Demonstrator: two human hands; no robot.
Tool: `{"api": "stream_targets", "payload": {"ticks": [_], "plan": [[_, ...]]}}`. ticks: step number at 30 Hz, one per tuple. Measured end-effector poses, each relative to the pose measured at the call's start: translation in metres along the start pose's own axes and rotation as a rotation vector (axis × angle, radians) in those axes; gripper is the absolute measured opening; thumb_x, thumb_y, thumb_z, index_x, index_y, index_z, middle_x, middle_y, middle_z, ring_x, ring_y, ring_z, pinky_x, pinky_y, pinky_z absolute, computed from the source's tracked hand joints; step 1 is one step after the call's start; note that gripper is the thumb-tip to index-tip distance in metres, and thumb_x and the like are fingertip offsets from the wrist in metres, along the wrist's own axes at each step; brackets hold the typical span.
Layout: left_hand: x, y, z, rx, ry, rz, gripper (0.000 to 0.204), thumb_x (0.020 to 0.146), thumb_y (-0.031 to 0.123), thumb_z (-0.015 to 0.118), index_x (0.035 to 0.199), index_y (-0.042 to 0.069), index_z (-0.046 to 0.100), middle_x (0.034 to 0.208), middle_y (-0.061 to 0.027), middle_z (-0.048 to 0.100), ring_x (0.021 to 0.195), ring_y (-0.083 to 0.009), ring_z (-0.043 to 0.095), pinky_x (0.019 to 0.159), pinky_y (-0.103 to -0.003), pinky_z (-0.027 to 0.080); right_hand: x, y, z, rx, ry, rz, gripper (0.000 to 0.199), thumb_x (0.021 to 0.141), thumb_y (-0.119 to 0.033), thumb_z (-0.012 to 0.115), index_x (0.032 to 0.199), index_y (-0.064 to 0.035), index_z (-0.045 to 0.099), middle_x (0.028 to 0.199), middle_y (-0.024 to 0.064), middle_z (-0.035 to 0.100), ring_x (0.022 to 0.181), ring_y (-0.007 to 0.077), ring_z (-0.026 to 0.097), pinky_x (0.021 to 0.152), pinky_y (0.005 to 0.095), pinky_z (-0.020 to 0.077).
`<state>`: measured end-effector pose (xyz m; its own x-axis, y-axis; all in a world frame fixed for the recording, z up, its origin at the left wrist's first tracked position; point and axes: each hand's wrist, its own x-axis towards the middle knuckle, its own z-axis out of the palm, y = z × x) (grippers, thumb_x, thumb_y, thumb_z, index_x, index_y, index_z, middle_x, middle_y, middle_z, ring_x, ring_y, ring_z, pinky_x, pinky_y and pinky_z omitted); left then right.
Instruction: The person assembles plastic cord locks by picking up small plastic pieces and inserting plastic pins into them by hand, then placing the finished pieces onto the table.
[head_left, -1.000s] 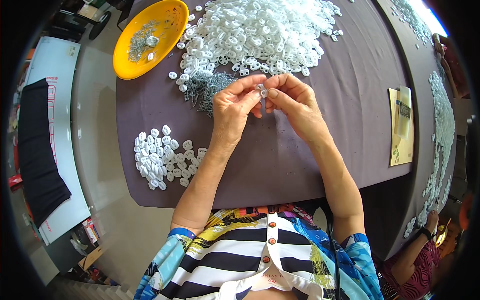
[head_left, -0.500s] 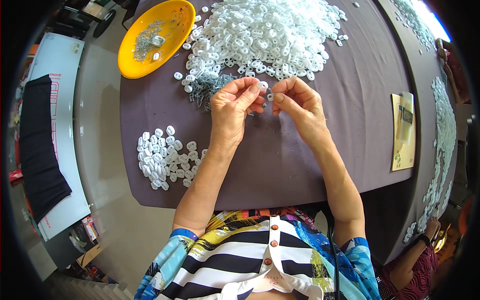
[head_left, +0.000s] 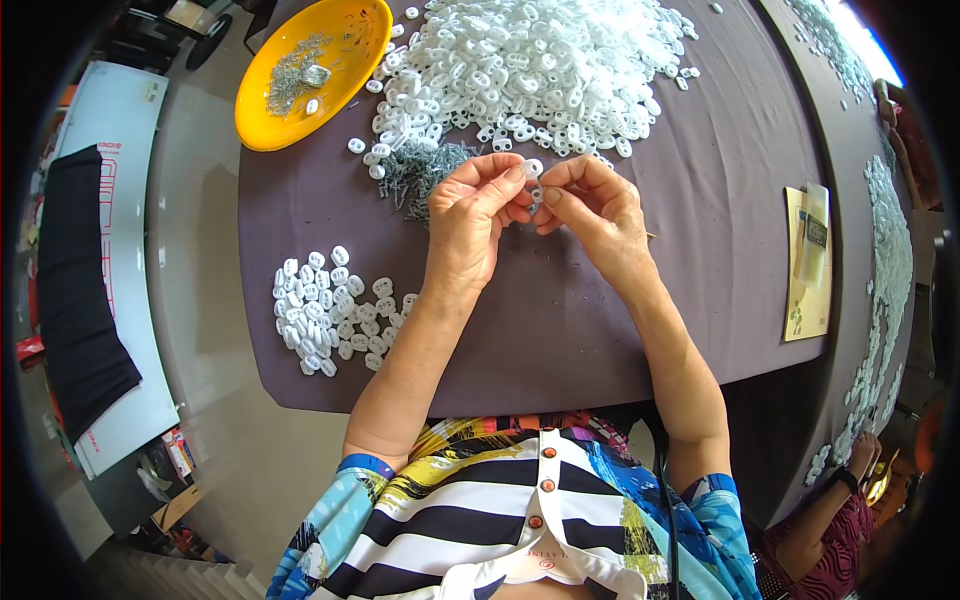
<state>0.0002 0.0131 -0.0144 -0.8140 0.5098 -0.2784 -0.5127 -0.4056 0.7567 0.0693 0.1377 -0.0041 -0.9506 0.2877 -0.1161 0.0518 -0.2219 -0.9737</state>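
Observation:
Close together over the table, my hands work on small white plastic parts. My left hand (head_left: 470,210) is closed, pinching a white oval plastic piece (head_left: 533,168) between thumb and fingertips. Right beside it, my right hand (head_left: 600,210) is closed on a smaller white plastic piece (head_left: 537,196) just below the oval one. Whether the two parts touch is hard to make out. A thin tan tip (head_left: 651,235) shows at the outer edge of my right hand. Just beyond my left hand lies a heap of small grey metal screws (head_left: 415,180).
A large pile of white two-holed pieces (head_left: 530,75) covers the far table. At far left is a yellow plate (head_left: 350,75) with small metal parts; nearer lie many white ovals (head_left: 310,320). A tan card (head_left: 795,270) lies right. Another person's arm (head_left: 825,510) shows at lower right.
My right hand has shifted slightly left, bringing the smaller piece closer to the oval one. My left hand has moved slightly to the right. The thin tan tip now shows beside my right hand.

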Motion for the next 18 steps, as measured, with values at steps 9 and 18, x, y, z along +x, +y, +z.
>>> {"api": "stream_targets", "payload": {"ticks": [9,18], "plan": [[-0.0007,-0.0018,0.0008,0.036,0.048,0.01,0.011,0.078,0.006,0.063,0.088,0.002,0.06,0.075,-0.0051,0.063,0.058,-0.0083,0.057,0.051,-0.019,0.044,0.0008,0.0024,0.0,-0.007,0.018,-0.005,0.006,0.082,-0.001,0.055,0.087,0.002,0.055,0.076,0.0053,0.059,0.064,0.0106,0.059,0.06,0.0236,0.0504],[-0.0031,-0.0051,0.0043,0.28,0.036,0.198,0.01,0.079,0.004,0.061,0.088,0.001,0.06,0.078,-0.0057,0.063,0.061,-0.009,0.057,0.056,-0.021,0.046,0.0004,0.0019,0.0014,0.012,0.048,-0.046,0.005,0.082,-0.001,0.055,0.087,0.0013,0.053,0.074,0.0054,0.058,0.063,0.0108,0.059,0.059,0.0237,0.0509]]}}
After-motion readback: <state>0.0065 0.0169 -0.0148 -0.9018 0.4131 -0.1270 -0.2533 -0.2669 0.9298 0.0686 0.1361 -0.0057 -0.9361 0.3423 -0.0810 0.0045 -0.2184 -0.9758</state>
